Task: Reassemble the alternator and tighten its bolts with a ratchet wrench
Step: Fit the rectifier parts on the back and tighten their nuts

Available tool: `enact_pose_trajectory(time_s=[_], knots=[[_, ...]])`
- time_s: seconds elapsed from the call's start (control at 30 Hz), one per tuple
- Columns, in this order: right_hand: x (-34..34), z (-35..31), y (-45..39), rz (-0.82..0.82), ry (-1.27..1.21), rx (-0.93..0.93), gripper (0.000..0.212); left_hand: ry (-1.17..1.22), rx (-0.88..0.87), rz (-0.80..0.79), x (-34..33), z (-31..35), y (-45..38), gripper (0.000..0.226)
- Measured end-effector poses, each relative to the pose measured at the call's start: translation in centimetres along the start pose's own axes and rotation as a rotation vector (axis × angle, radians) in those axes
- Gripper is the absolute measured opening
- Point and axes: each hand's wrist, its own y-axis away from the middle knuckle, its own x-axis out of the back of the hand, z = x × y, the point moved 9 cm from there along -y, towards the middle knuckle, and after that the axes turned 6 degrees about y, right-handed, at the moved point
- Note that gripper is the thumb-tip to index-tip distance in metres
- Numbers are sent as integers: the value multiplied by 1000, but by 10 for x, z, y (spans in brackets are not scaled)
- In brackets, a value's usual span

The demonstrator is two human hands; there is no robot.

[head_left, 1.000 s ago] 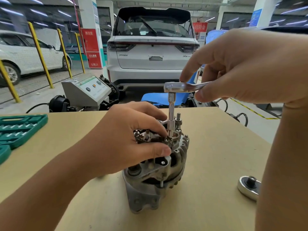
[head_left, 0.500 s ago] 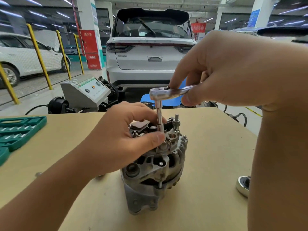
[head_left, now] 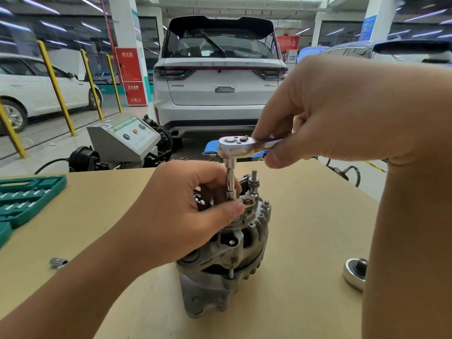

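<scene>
Standing upright near the middle of the table [head_left: 305, 216], the alternator [head_left: 227, 260] presents its rear end upward, with the bolts directly below the ratchet wrench [head_left: 247, 145]. The extension bar [head_left: 230, 178] runs vertically from the wrench head down into the top of the alternator, so its long axis is in line with the bolt being worked. The wrench handle lies roughly level and points toward the right hand [head_left: 342, 111], which pinches it between thumb and fingers. The left hand [head_left: 190, 211] is the nearer one to the alternator; its fingers curl around the lower end of the extension bar, steadying it, and the hand lies against the housing top. The socket's seat on the bolt is hidden by the left thumb, so engagement is probable but not confirmed. The next swing likely turns about this vertical axis.
</scene>
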Motion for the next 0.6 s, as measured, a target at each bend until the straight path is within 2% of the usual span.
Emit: enact_pose_trajectory(time_s=[0.1, 0.43, 0.6], knots=[[-4, 0, -1, -93, -88, -73, 54, -12, 12, 22, 0, 0, 1, 13], [6, -22, 3, 34, -195, -74, 20, 58, 53, 19, 1, -1, 1, 25], [11, -25, 3, 60, -151, -61, 20, 47, 62, 66, 0, -2, 2, 24]])
